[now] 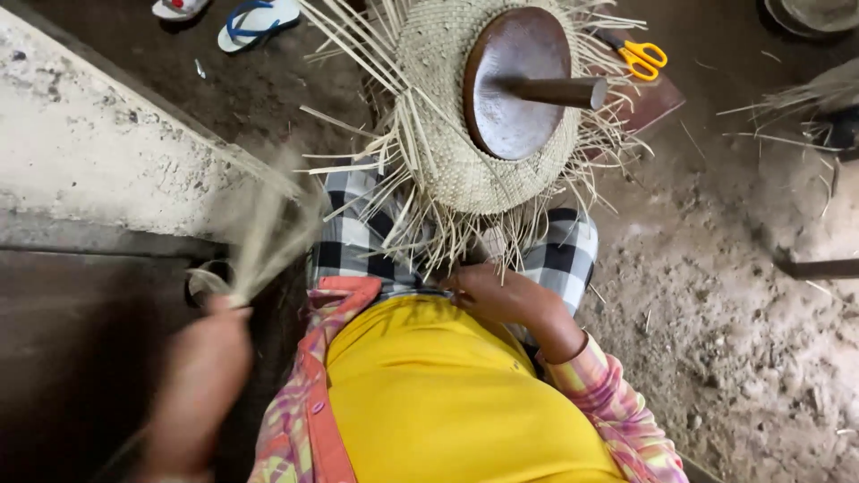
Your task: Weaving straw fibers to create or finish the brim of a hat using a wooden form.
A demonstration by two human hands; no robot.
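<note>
Single view, from the camera on my head, facing steeply down along my yellow shirt (447,394) to my lap. The woven straw hat (447,152) on its wooden block (514,85) serves as landmark: it sits close below the lens, in the upper centre of the frame. Left of the hat runs a concrete ledge (89,152); right of it lies the dirt floor (716,295); beyond it, at the top edge, sandals (255,20) and yellow-handled scissors (640,55). No second view shares the scene.
</note>
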